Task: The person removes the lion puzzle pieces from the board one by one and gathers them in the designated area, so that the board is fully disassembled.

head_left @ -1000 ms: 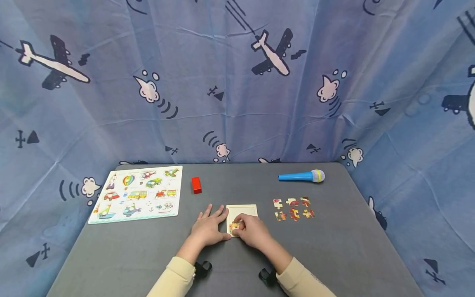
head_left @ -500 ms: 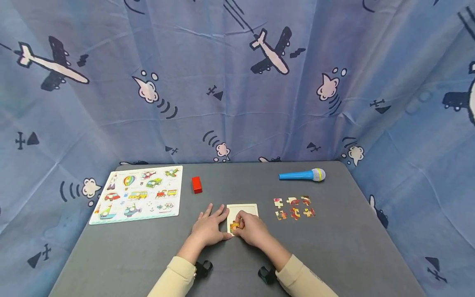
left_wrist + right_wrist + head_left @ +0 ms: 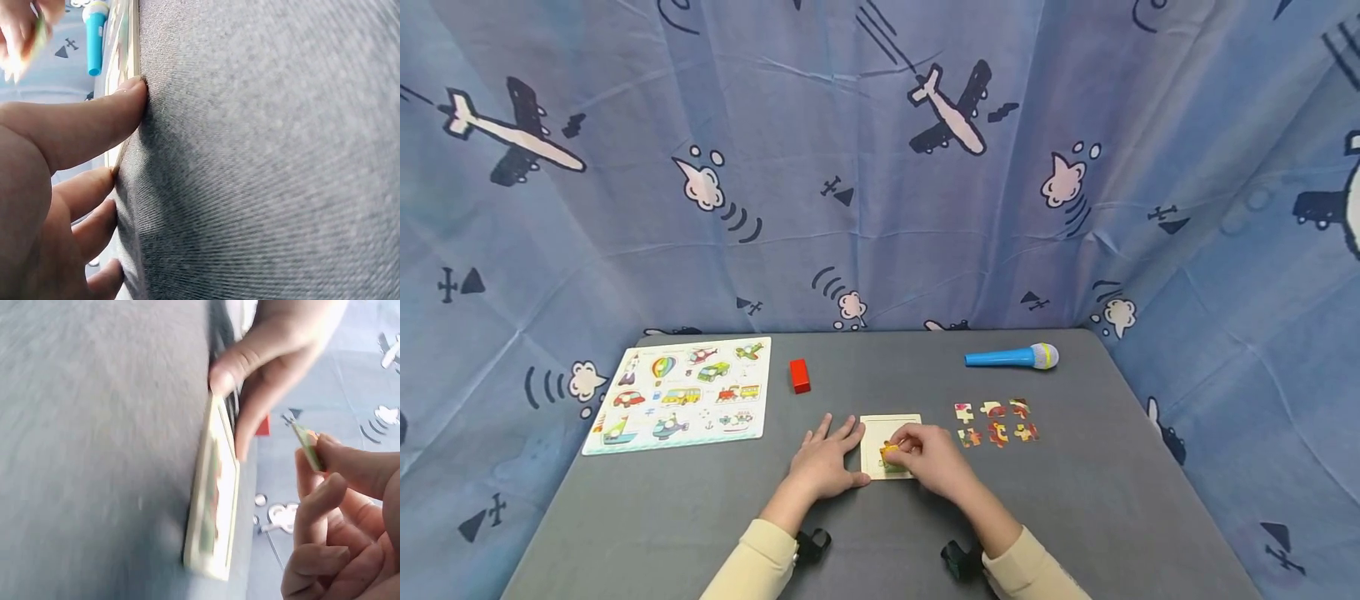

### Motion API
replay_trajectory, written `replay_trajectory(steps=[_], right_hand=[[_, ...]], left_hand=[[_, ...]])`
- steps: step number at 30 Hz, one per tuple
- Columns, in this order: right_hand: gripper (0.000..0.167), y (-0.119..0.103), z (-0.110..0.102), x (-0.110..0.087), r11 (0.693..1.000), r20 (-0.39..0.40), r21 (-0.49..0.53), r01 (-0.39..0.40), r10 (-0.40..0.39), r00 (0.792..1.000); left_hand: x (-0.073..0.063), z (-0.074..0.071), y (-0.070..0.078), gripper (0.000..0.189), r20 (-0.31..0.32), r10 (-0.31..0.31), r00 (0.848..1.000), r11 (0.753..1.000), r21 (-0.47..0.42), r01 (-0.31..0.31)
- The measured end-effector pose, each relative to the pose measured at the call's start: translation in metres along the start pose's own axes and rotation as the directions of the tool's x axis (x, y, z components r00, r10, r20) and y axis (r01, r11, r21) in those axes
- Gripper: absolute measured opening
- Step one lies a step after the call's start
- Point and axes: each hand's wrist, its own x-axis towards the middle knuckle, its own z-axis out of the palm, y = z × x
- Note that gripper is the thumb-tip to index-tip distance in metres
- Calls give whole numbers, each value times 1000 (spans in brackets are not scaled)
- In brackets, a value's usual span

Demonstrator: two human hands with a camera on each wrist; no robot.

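Note:
A pale, shallow puzzle tray (image 3: 872, 425) lies flat at the middle of the table, with green and reddish picture parts (image 3: 209, 506) along its near side. My left hand (image 3: 822, 467) lies spread at its left edge, thumb at the near left corner and fingertips on the table beside it. Between thumb and index finger my right hand (image 3: 928, 458) pinches a puzzle piece (image 3: 307, 445) with yellow and green on it. The right wrist view shows this piece raised over the tray, tilted on edge, the other fingers curled beneath.
Several loose puzzle pieces (image 3: 997, 433) lie in two rows right of the tray. A blue toy microphone (image 3: 1000, 358) lies behind them. At the back left are a red block (image 3: 800, 376) and a white picture board (image 3: 700, 429) with vehicles. A patterned curtain (image 3: 880, 250) hangs behind the table.
My right hand has lifted the puzzle piece from the tray's near left corner and moved a little right and up with it. The left hand stays at the tray's edge.

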Motion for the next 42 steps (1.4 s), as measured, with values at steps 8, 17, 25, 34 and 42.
replay_trajectory(steps=[8,17,25,34,42], right_hand=[[10,30,-34,-18,992,-83,48,-119,123,989],[12,69,-59,-36,972,-151,-4,-233,230,961],[11,85,-67,-40,940,-178,-200,-278,244,953],[19,88,-67,-33,927,-183,-204,-316,281,942],[15,74,-66,-29,961,-209,-152,-233,199,957]], left_hand=[[1,2,-2,84,-3,8,1000,1000,-5,-8],[0,1,-2,84,2,13,1000,1000,-5,-13],[-1,1,-2,84,1,6,1000,1000,-9,-6],[-1,-1,-1,83,4,7,1000,1000,-19,-7],[-1,-2,-1,83,7,4,1000,1000,-18,-4]])
